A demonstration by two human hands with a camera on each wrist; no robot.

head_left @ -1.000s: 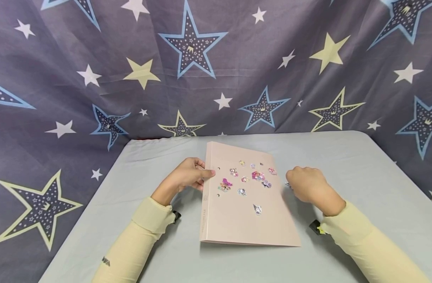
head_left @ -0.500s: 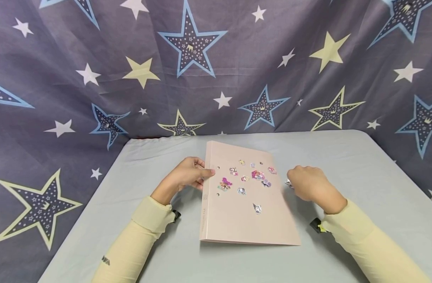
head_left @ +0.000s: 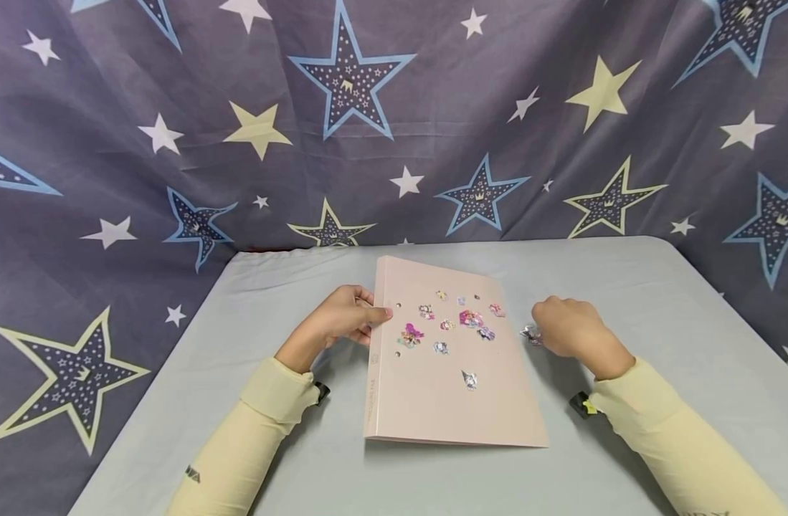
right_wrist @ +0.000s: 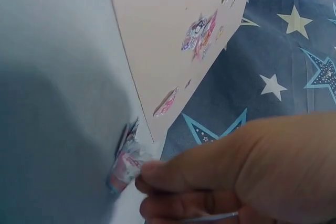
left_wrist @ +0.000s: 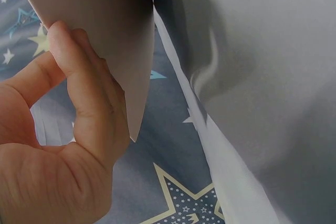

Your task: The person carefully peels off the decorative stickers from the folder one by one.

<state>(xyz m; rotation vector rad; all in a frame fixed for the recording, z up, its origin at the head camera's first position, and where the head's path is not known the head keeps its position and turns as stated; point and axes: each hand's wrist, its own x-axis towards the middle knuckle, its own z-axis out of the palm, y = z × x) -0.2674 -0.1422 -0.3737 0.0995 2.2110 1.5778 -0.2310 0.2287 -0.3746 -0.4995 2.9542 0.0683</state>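
Two hands pinch: your left hand has the pink folder by its left edge, mid-table; your curled right hand has a shiny sticker just past the folder's right edge. The folder looks light and stiff; the sticker looks flimsy, so hold its rim.

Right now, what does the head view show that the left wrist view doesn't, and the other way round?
Only the head view: the stickers on the front of the pink folder, the right grip, the shiny piece next to it, and both yellow sleeves.

Only the left wrist view: the folder's plain, shaded face with fingers against it.

Both: the left grip on the folder, the pale table and the starry backdrop.
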